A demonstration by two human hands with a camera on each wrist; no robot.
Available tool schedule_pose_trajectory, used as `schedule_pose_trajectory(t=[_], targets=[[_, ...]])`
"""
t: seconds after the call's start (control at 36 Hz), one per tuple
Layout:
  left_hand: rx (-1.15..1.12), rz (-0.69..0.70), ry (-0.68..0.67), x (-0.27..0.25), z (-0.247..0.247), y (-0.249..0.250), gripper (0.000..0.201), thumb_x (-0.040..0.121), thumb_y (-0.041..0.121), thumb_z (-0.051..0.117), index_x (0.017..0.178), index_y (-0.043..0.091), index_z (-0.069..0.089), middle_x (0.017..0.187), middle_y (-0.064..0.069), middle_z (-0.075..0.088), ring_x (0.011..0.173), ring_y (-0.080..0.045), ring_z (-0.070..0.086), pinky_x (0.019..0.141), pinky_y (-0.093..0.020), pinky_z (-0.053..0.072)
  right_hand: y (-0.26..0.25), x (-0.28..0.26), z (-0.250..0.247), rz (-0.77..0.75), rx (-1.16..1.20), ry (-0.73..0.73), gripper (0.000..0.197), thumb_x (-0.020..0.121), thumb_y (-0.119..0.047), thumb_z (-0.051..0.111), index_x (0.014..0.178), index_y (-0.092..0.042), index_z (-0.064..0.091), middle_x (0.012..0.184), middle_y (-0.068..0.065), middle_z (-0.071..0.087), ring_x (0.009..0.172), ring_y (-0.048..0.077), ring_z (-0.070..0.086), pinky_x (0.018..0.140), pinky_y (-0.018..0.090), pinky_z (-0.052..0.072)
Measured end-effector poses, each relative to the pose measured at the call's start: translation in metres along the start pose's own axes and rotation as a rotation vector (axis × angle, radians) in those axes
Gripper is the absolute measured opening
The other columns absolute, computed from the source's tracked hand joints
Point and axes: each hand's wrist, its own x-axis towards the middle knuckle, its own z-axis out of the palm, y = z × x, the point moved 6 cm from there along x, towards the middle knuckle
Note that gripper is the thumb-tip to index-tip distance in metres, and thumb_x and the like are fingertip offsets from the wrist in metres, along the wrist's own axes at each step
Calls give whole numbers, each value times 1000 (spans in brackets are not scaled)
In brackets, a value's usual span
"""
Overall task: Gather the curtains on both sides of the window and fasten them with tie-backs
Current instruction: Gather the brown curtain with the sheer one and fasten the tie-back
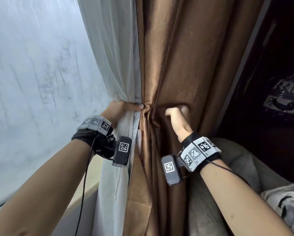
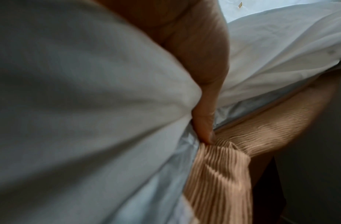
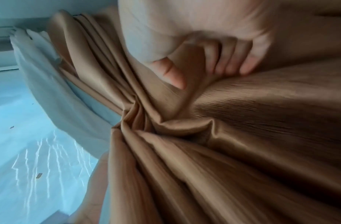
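Hands (image 1: 175, 116) bunching curtains — brown curtain (image 1: 185, 57) ribbed, shiny.

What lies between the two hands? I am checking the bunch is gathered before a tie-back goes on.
In the head view, pinched folds of the ribbed brown curtain fill the stretch between the left hand and the right hand.

arms: bare | wrists: black wraps (image 1: 85, 136), white tag blocks (image 1: 199, 153) | black cables (image 1: 85, 181), possibly camera leads

Bunched brown curtain (image 1: 173, 65), white sheer (image 1: 115, 68)
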Motion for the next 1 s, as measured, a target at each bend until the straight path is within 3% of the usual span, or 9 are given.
schedule_pose_trajectory(t=[0.08,0.17,0.28,0.36,0.5,0.61,0.72,0.83,1.0], targets=[[12,22,-22,-1,-5,3,47,49,14,87,92,6,70,79,-3,74,76,-20,71,74,-31,53,-1,9,-8,-44,-80,180,86,57,-38,72,132,-9,39,136,13,42,128,29,40,110,38,30],[5,35,-49,-2,-8,4,40,55,10,81,93,6,70,82,-4,74,78,-19,71,75,-31,54,-3,16,-1,-47,-20,112,111,66,-43,80,150,-11,15,154,10,25,142,24,26,118,33,19],[24,33,-120,-4,-3,6,26,62,8,80,83,7,66,66,2,71,62,-12,69,64,-25,52,3,18,26,-14,173,-123,135,42,-69,81,152,-23,19,148,-6,44,133,11,44,116,33,30],[5,26,-129,-3,0,5,29,59,8,79,86,8,67,69,1,72,65,-13,70,61,-23,53,5,20,31,-53,243,-144,86,47,-53,83,123,-17,61,114,-2,70,106,15,66,99,34,50],[-20,62,-133,-6,9,6,21,64,1,75,82,8,67,65,3,71,60,-10,69,59,-21,54,-5,15,25,-208,194,-85,18,83,-15,73,93,0,71,89,9,70,85,17,62,80,35,51],[-22,63,-115,-7,13,5,12,75,0,71,83,8,69,68,2,73,63,-11,70,63,-23,54,-15,4,33,-261,-75,-91,21,89,-11,62,76,5,66,72,10,57,74,13,48,64,30,38],[-35,50,-145,-9,16,5,21,66,2,76,86,8,70,74,-1,74,69,-15,72,63,-24,56,-30,-8,37,-316,-124,-142,21,84,8,49,92,11,68,94,22,69,89,19,58,69,25,40],[-24,43,-111,-10,13,5,21,65,1,75,83,8,66,64,1,71,59,-12,68,56,-21,53,-37,-22,47,-309,-80,-255,26,90,9,46,107,11,65,96,7,59,98,20,58,62,5,37],[28,37,-4,-10,12,4,41,58,9,83,96,5,67,76,-5,70,66,-18,67,67,-29,53,-36,-28,54,-280,3,-352,27,93,9,43,113,11,62,103,17,61,89,21,56,54,-4,35]])
